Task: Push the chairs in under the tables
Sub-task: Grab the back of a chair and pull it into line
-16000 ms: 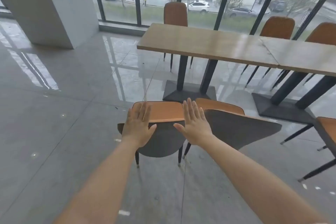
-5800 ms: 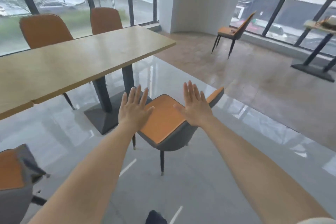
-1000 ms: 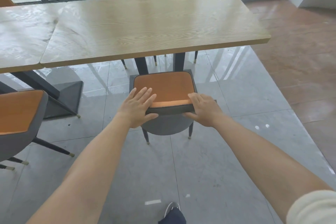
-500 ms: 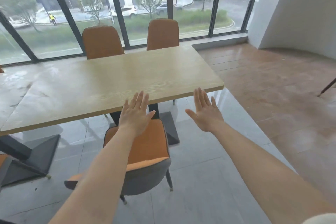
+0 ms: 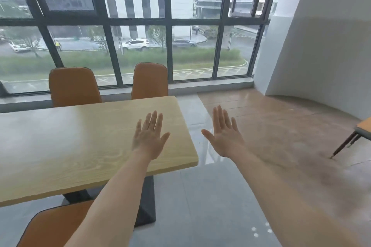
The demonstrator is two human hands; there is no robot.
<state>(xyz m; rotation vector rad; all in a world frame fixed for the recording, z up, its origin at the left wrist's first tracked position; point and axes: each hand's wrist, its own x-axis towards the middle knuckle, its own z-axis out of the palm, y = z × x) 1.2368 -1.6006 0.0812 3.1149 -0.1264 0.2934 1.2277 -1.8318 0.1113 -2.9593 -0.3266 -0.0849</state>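
Both hands are just hanging in the air right now, not touching anything. The left hand (image 5: 149, 138) is floating over the near right corner of the wooden surface (image 5: 60, 146), palm down, its fingers (image 5: 153, 120) straight and a bit spread. The right hand (image 5: 225, 136) is doing the same out past the end of the surface, over the floor (image 5: 210, 196), fingers (image 5: 219, 118) flat and open too. Nothing is being held.

Chair-wise, the near chair (image 5: 54, 226) is sitting bottom left, right at the near edge of the surface, beside the dark pedestal base (image 5: 147, 196). The left forearm (image 5: 112, 196) is covering part of it, so I can't say how far under it's going, but it's looking tucked to me. The far left chair (image 5: 74, 86) and the far right chair (image 5: 149, 80) are standing on the window (image 5: 180, 26) side, orange backs poking up just behind the far edge, so those are looking done as well.

I'm reading this as the in-between bit: hands free, eyes hunting for the next job. The candidate is the stray chair (image 5: 363, 130) peeking in at the right edge. Only a seat corner and thin legs are showing, well apart from this surface on the brownish floor. Which table it belongs to isn't showing. The next move is probably calling for turning right, walking over, getting both hands on its backrest and steering it in squarely.
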